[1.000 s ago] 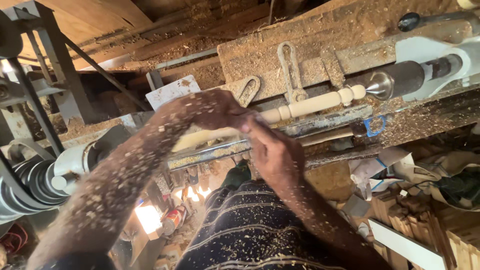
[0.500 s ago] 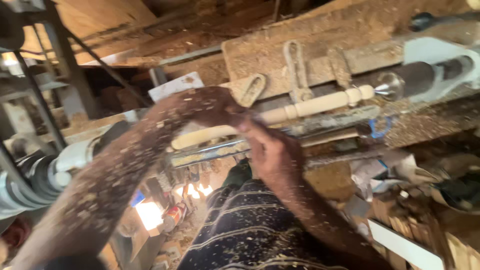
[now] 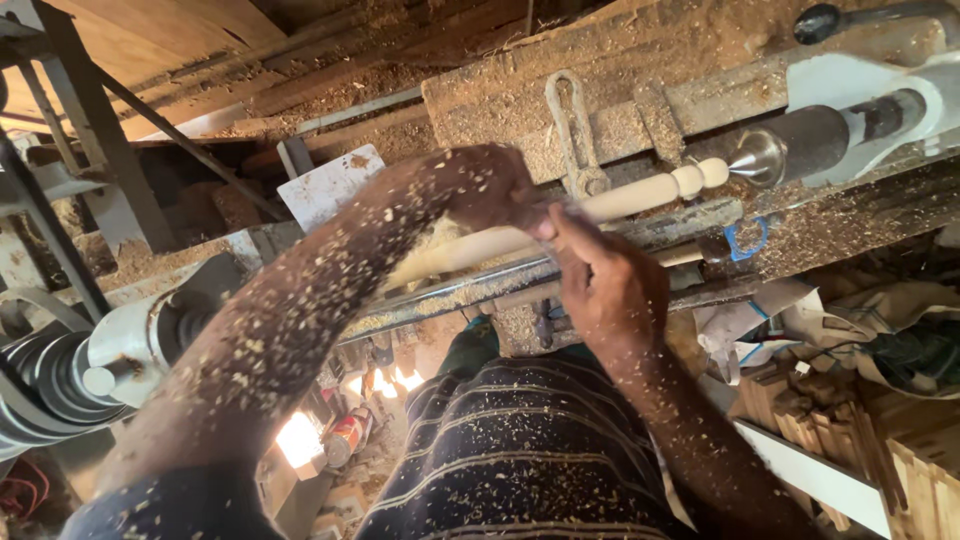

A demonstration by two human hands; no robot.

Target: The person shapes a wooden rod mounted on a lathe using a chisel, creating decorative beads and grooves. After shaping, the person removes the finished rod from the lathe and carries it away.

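A pale wooden spindle [image 3: 640, 195] lies across a lathe, its beaded right end pressed against a metal tailstock cone [image 3: 757, 157]. The left hand [image 3: 490, 185] is curled over the spindle's middle, gripping something hidden beneath it. The right hand [image 3: 605, 285], just near of it, closes loosely by the tool rest [image 3: 600, 250]; what it holds cannot be told. Sawdust coats both forearms, the striped shirt [image 3: 530, 460] and the lathe bed [image 3: 640, 60]. A grooved pulley [image 3: 45, 375] sits at left. Cut wood pieces [image 3: 840, 430] are stacked at near right.
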